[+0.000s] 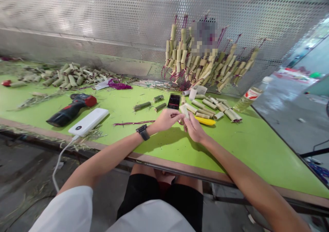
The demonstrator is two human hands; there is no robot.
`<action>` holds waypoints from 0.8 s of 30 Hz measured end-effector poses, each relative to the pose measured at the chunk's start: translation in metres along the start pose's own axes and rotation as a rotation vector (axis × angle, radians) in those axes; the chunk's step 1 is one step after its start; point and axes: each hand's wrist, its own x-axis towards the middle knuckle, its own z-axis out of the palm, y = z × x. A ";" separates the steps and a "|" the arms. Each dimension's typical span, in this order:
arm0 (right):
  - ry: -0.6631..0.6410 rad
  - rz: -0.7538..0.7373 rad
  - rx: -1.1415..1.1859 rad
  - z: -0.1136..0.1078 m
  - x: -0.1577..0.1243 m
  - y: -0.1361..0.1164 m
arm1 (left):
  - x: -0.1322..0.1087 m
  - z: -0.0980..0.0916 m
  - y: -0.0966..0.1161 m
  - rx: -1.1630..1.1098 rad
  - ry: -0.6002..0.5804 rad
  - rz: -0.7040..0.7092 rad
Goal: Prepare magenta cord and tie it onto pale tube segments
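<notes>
Sits at a green desk (pixel 257 146) with both hands met above its middle. Grips a pale bamboo tube (pixel 184 111) in the right hand (pixel 194 129), closed round the lower end, and keeps it tilted just above the desk. Presses the curled left hand (pixel 167 119), watch (pixel 143 132) on the wrist, against the tube's left side, pinching there at a scrap of dark cord; cannot tell how firmly. Leaves a yellow cutter (pixel 205 121) just right of the hands, a black device (pixel 174 101) just behind them, and a red cord (pixel 133 123) flat to the left. Has loose tubes (pixel 218 110) near the cutter, a tied stack (pixel 203 65) against the mesh wall (pixel 102 26), a drill (pixel 69 109) and power bank (pixel 88 121) well to the left, and a bottle (pixel 248 98) at the right edge.
</notes>
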 end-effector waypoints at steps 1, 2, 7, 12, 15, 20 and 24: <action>0.014 -0.010 -0.031 0.000 0.000 0.001 | 0.000 0.000 -0.001 -0.029 -0.008 -0.007; 0.029 -0.021 -0.061 -0.001 0.001 0.001 | 0.000 0.001 -0.001 -0.057 -0.014 -0.012; 0.094 -0.057 -0.165 -0.001 0.001 -0.005 | 0.002 0.003 -0.004 -0.151 -0.024 -0.026; 0.123 -0.052 -0.213 -0.002 0.002 -0.014 | 0.003 0.004 -0.009 -0.200 -0.055 -0.040; 0.149 -0.056 -0.233 -0.002 0.002 -0.016 | 0.004 0.005 -0.013 -0.227 -0.062 -0.047; 0.193 -0.052 -0.250 0.000 0.003 -0.014 | 0.005 0.006 -0.013 -0.221 -0.071 -0.065; 0.199 -0.012 -0.188 0.002 0.003 -0.012 | 0.004 0.006 -0.007 -0.226 -0.075 -0.050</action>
